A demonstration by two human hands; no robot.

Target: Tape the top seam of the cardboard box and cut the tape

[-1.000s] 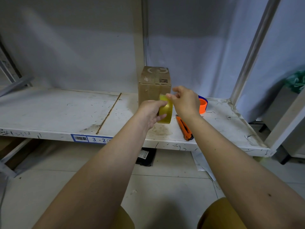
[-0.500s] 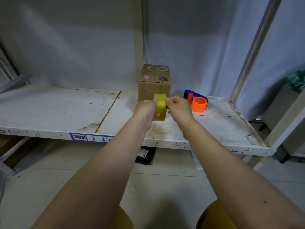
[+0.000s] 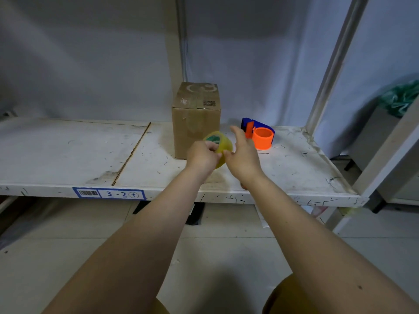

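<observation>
We have the tape roll [image 3: 218, 146] in our left hand [image 3: 202, 156], fingers wrapped and pressed around its near side, held in the air just in front of the box [image 3: 196, 120]; our right hand [image 3: 243, 155] sits beside the roll with fingers loosely spread, thumb tip touching the roll's edge, seemingly hunting for the loose end; no strip looks pulled out yet; the box stands upright on the shelf [image 3: 68, 152], flaps closed, with what may be old tape on top; an orange-and-blue dispenser [image 3: 258, 133] rests to its right; we judge 0 fresh tape laid, so finding the end, taping the seam and cutting all remain.
</observation>
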